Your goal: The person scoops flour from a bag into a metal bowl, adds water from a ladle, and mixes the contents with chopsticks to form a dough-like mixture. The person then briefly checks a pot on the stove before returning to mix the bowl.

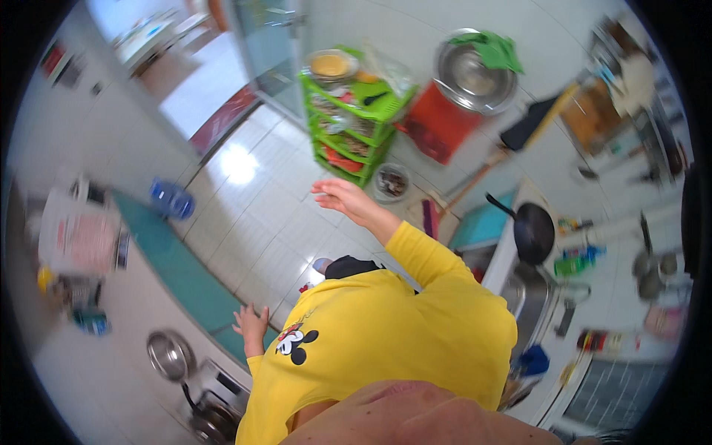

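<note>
My right hand (347, 201) is held out in the air with nothing in it, its fingers loosely extended, and in the picture it lies just below a green plastic storage rack (356, 128). Near the teal front of the left counter (183, 283) is my left hand (252, 325), fingers spread and holding nothing; whether it touches the counter cannot be told. Both arms wear yellow sleeves. On the left counter stand a steel pot (168, 355) and, by the stove, a dark pan (214, 420).
A blue water bottle (172, 199) stands on the tiled floor by the left counter. A bin (391, 182) is beside the rack. At right are a black frying pan (534, 232) and a sink (523, 300). A glass door (272, 50) borders the doorway.
</note>
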A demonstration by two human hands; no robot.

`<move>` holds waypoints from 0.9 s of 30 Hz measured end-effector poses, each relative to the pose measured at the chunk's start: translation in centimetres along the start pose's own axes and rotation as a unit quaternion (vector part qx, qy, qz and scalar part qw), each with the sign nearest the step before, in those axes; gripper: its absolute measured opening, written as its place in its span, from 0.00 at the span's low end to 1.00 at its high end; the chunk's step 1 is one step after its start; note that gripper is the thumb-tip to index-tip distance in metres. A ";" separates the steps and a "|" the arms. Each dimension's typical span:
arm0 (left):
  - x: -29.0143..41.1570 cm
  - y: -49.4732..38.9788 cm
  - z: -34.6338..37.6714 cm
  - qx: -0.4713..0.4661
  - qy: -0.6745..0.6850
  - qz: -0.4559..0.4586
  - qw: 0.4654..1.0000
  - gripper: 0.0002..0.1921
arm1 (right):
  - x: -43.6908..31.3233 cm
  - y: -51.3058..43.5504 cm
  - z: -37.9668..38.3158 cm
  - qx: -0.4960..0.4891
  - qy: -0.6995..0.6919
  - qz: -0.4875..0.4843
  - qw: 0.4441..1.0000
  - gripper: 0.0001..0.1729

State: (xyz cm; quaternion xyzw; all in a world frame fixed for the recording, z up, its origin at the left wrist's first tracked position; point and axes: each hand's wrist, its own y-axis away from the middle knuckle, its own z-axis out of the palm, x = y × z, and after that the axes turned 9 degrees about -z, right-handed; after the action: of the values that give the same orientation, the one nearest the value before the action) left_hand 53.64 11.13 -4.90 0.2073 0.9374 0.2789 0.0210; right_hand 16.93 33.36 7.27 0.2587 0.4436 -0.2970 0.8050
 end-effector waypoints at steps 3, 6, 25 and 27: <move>6.2 -3.9 -2.7 0.078 0.027 0.146 0.986 0.33 | -3.1 2.3 -3.3 0.063 0.029 -0.081 0.994 0.16; 11.8 -7.3 -3.7 0.108 0.035 0.344 0.932 0.31 | -3.7 8.7 -7.9 0.211 0.037 -0.149 0.965 0.15; 34.7 4.6 4.0 -0.229 -0.219 0.749 0.582 0.34 | 5.4 75.6 -14.6 0.831 -0.090 -0.457 0.304 0.20; 35.9 6.4 4.6 -0.199 -0.272 0.733 0.590 0.34 | 4.5 80.4 -18.2 0.830 -0.111 -0.471 0.277 0.17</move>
State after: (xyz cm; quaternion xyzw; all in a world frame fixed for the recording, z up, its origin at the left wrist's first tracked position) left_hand 24.00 32.73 -2.68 0.8815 0.3402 0.3107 0.1038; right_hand 65.58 100.11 7.12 0.4982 -0.0911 -0.8583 -0.0823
